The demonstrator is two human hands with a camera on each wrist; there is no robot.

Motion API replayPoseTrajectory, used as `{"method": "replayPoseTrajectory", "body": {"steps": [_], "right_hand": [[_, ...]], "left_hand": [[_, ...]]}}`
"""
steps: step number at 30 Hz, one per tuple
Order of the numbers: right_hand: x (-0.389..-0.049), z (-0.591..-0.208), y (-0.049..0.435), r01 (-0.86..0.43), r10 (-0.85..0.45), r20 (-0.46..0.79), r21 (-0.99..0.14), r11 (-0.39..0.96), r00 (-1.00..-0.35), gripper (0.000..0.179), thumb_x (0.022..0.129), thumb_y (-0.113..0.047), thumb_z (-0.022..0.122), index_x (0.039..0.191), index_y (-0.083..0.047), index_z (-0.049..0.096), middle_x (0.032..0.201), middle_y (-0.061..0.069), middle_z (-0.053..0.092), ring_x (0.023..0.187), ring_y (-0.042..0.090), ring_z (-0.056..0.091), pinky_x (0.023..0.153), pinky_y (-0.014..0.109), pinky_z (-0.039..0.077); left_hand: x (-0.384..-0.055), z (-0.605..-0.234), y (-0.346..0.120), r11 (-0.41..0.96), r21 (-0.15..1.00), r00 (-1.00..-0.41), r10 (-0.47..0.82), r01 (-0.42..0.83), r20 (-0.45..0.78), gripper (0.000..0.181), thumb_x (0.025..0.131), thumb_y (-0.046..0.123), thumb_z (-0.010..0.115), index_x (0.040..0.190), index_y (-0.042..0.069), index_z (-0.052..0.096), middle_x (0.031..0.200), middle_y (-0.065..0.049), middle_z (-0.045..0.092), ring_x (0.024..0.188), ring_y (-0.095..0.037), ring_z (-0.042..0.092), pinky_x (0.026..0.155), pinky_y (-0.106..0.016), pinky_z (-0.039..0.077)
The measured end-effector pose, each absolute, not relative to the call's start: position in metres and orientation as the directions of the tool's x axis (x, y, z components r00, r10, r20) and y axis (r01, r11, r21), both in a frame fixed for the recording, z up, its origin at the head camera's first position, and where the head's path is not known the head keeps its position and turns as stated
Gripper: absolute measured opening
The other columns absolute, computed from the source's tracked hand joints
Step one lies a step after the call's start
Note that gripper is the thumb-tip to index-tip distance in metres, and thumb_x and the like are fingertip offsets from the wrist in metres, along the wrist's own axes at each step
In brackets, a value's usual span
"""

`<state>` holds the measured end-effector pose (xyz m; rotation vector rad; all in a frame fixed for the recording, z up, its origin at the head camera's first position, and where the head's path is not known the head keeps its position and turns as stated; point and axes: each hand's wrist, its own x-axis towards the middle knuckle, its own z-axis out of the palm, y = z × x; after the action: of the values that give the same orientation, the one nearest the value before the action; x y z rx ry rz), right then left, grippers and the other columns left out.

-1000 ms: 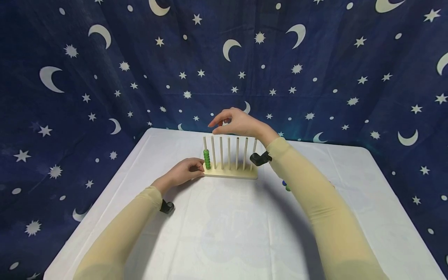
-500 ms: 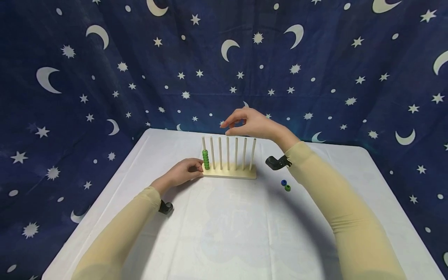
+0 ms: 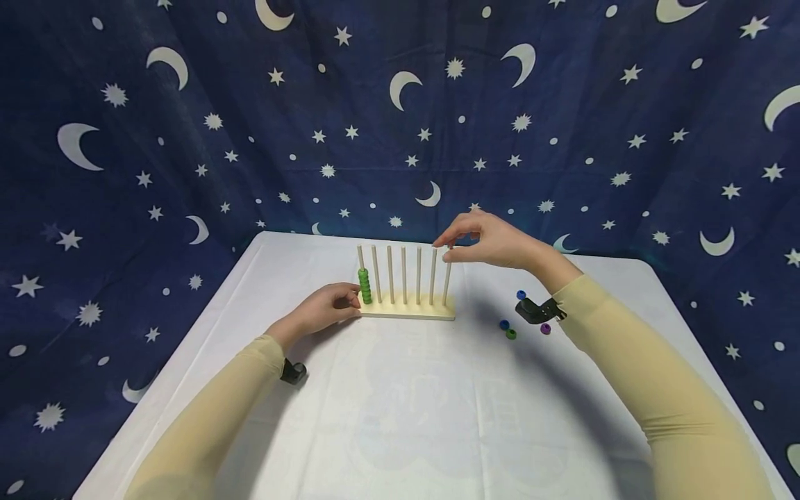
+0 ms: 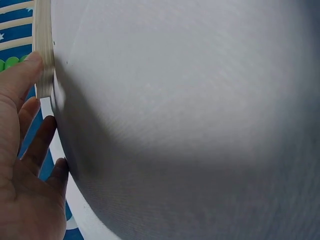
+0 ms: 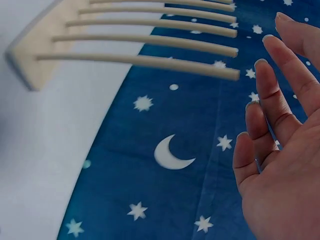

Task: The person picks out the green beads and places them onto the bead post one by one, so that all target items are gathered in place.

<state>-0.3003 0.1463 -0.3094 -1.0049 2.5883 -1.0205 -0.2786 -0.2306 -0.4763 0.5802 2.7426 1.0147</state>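
Note:
A pale wooden bead stand (image 3: 406, 312) with a row of upright pegs stands toward the back of the table. Green beads (image 3: 365, 286) are stacked on its leftmost peg; the other pegs are bare. My left hand (image 3: 321, 309) holds the left end of the base, and its thumb (image 4: 25, 75) lies on the front edge in the left wrist view. By the tops of the rightmost pegs is my right hand (image 3: 490, 239), fingers loosely bent. In the right wrist view its fingers (image 5: 267, 80) are spread with nothing between them.
To the right of the stand lie loose beads: a blue bead (image 3: 521, 295), another blue bead (image 3: 504, 324) beside a green bead (image 3: 511, 334), and a purple bead (image 3: 546, 329). A starry blue cloth (image 3: 462, 104) hangs behind the white table (image 3: 412, 417).
My right hand has moved rightward and a little down, from above the left pegs to the rightmost ones. Its arm has uncovered loose beads. My left hand stays on the base.

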Motion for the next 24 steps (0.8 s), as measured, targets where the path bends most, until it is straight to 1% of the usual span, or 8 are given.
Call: {"method": "replayPoseTrajectory", "body": {"steps": [3, 5, 8, 15, 21, 24], "right_hand": [[-0.297, -0.318, 0.157, -0.507, -0.649, 0.052, -0.672, 0.54, -0.759, 0.026, 0.093, -0.034, 0.077, 0.118, -0.025, 0.077, 0.111, -0.003, 0.066, 0.111, 0.017, 0.049, 0.107, 0.055, 0.039], [-0.294, -0.323, 0.164, -0.493, -0.642, 0.035, -0.673, 0.551, -0.766, 0.026, 0.093, -0.035, 0.077, 0.117, -0.026, 0.077, 0.111, -0.004, 0.066, 0.111, 0.017, 0.048, 0.106, 0.052, 0.039], [-0.288, -0.33, 0.173, -0.475, -0.636, 0.008, -0.672, 0.568, -0.772, 0.029, 0.093, -0.038, 0.077, 0.119, -0.025, 0.076, 0.112, -0.004, 0.066, 0.112, 0.017, 0.047, 0.103, 0.052, 0.04], [-0.28, -0.351, 0.19, -0.43, -0.609, -0.029, -0.681, 0.592, -0.792, 0.025, 0.091, -0.034, 0.079, 0.115, -0.03, 0.076, 0.112, -0.006, 0.066, 0.112, 0.019, 0.049, 0.103, 0.054, 0.041], [-0.274, -0.37, 0.196, -0.434, -0.618, -0.035, -0.681, 0.59, -0.786, 0.023, 0.089, -0.033, 0.081, 0.112, -0.034, 0.077, 0.109, -0.008, 0.068, 0.111, 0.02, 0.052, 0.099, 0.05, 0.043], [-0.27, -0.379, 0.199, -0.429, -0.62, -0.048, -0.679, 0.595, -0.783, 0.022, 0.089, -0.036, 0.081, 0.111, -0.035, 0.077, 0.107, -0.01, 0.068, 0.11, 0.018, 0.051, 0.099, 0.053, 0.043]], "left_hand": [[-0.278, -0.477, -0.231, 0.69, 0.657, -0.912, 0.411, 0.303, -0.011, 0.008, 0.095, 0.021, 0.076, 0.097, 0.019, 0.068, 0.146, -0.012, 0.056, 0.14, -0.033, 0.047, 0.119, -0.05, 0.032], [-0.278, -0.477, -0.23, 0.689, 0.659, -0.913, 0.408, 0.301, -0.01, 0.008, 0.095, 0.021, 0.076, 0.097, 0.019, 0.068, 0.146, -0.011, 0.057, 0.14, -0.032, 0.047, 0.119, -0.049, 0.032], [-0.278, -0.477, -0.23, 0.689, 0.662, -0.914, 0.405, 0.296, -0.013, 0.008, 0.095, 0.02, 0.076, 0.097, 0.019, 0.068, 0.145, -0.011, 0.058, 0.139, -0.032, 0.048, 0.119, -0.048, 0.032], [-0.277, -0.476, -0.229, 0.696, 0.648, -0.911, 0.411, 0.31, -0.006, 0.007, 0.095, 0.02, 0.075, 0.096, 0.018, 0.068, 0.145, -0.011, 0.058, 0.139, -0.032, 0.048, 0.118, -0.049, 0.033], [-0.277, -0.476, -0.229, 0.691, 0.655, -0.912, 0.409, 0.305, -0.007, 0.007, 0.095, 0.019, 0.075, 0.097, 0.018, 0.069, 0.144, -0.011, 0.058, 0.139, -0.032, 0.048, 0.118, -0.049, 0.033], [-0.277, -0.475, -0.228, 0.688, 0.658, -0.911, 0.412, 0.305, -0.009, 0.007, 0.095, 0.019, 0.075, 0.097, 0.018, 0.069, 0.144, -0.011, 0.058, 0.139, -0.032, 0.048, 0.119, -0.049, 0.032]]}}
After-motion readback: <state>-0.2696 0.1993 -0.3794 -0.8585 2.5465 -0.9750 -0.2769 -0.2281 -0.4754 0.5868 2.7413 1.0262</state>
